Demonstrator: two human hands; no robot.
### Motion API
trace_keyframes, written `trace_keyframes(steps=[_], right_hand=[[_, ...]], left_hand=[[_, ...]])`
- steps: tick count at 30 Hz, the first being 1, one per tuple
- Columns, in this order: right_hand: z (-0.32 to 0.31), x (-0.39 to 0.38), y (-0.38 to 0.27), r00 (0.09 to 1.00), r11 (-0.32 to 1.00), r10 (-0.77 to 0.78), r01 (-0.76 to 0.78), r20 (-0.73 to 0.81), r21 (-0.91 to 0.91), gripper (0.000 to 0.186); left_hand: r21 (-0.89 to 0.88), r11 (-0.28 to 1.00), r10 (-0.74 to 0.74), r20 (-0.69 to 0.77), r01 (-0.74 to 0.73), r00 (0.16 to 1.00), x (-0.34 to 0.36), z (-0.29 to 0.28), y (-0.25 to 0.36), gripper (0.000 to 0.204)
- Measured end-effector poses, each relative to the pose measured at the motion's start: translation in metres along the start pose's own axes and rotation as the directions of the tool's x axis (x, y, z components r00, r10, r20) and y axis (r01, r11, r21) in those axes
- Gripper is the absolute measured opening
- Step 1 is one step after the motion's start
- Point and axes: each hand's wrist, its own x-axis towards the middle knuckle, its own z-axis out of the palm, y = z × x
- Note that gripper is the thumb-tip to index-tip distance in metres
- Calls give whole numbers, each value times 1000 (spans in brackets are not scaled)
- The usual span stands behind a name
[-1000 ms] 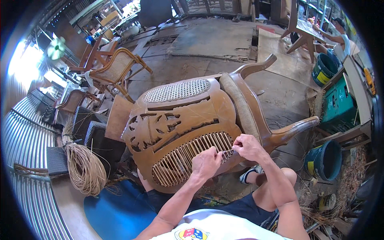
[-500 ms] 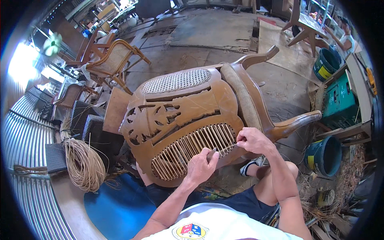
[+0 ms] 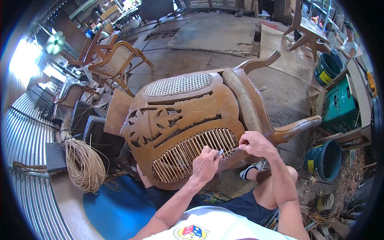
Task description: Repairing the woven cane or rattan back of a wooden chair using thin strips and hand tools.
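Bent over a carved wooden chair (image 3: 230, 106), tipped over with its back panel facing up and its curved legs (image 3: 298, 125) pointing off to the right. Strung across the chair's near oval opening (image 3: 224, 123): a row of pale parallel strips (image 3: 192, 150), with no crossing weave to be made out over most of them. Filled already, on the chair's far side: a second oval (image 3: 179, 85) of close, whitish caning. Between the two, along the chair's middle: a pierced carved panel (image 3: 188, 111).

Pinching a thin light strand (image 3: 231, 152) between thumb and fingers of the right hand (image 3: 258, 145), at the leg-side end of the chair's near oval. Grasping a small shiny metal tool (image 3: 221, 152) in the curled left hand (image 3: 206, 164), close to the strand along the same rim; too small to tell blade from pick.

Probably at the stage of fitting or trimming strands along the near oval's edge, ahead of any cross-weaving there. Seems to call next for keeping the strand taut with the right hand, bringing the metal tip to it carefully, and sparing neighbouring strips any nick or slack.

Lying left of the chair: a thick coil of cane (image 3: 84, 166). Standing right of the chair, past the legs: a dark green bucket (image 3: 323, 162) and a green crate (image 3: 340, 104).
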Motion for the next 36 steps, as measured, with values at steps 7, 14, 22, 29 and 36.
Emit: trace_keyframes(steps=[7,14,22,29,36], right_hand=[[4,-2,8,999,1000,-22,21,-32,-9,15],[-4,5,3,998,1000,-29,29,-50,-1,14],[-2,2,1,1000,1000,-8,7,-27,-5,14],[-3,3,0,1000,999,7,-7,0,-32,12],[-10,11,-5,999,999,-11,13,48,-50,15]], left_hand=[[-100,993,-62,79,70,995,-1,-2,9,22],[-73,992,-95,118,104,989,11,-11,4,31],[-86,994,-64,81,71,995,6,-6,4,31],[-90,992,-77,111,88,991,1,0,4,26],[-188,979,-45,142,72,989,4,-7,-4,26]])
